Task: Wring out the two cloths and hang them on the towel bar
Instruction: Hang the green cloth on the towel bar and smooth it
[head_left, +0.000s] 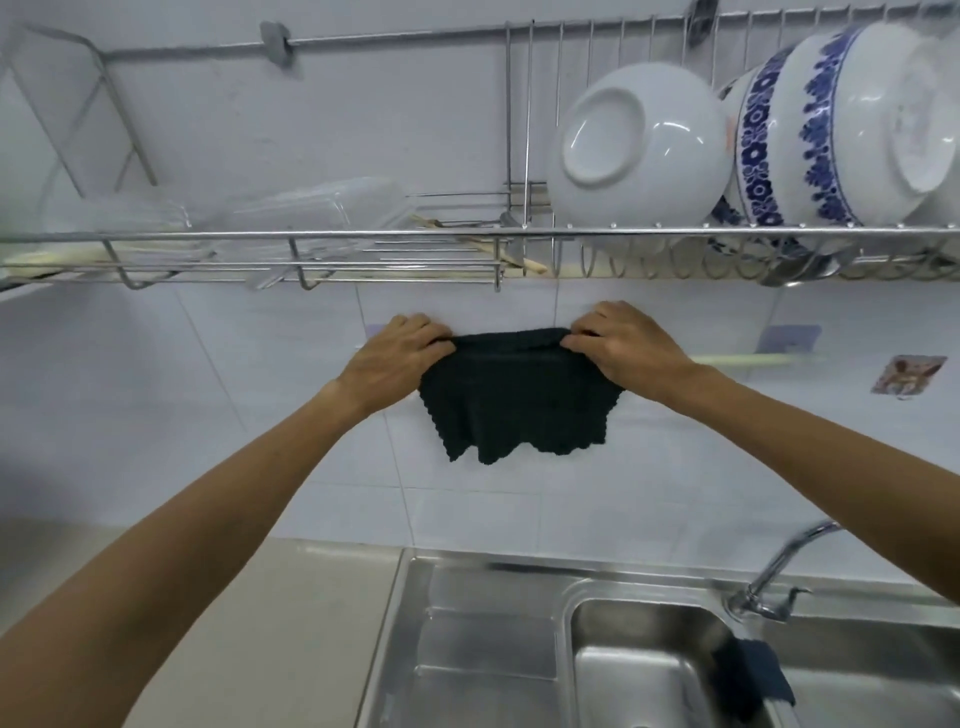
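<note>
A: Two hands grasp the dark cloth (511, 395) at its top edge, left hand (397, 356) pinching one corner, right hand (621, 345) the other, over the pale towel bar (753, 359) on the tiled wall.

B: Open room?

A: Plenty below; the dish rack (467, 236) sits close above. The second cloth (753, 675) drapes the sink (493, 649) basin's right rim

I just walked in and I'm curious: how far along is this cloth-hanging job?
About halfway. Both hands, left hand and right hand, grip the top edge of one dark cloth, spreading it against the tiled wall where the towel bar runs; its lower edge hangs free. Still left: a second dark cloth lies draped on the sink rim, not yet hung.
</note>
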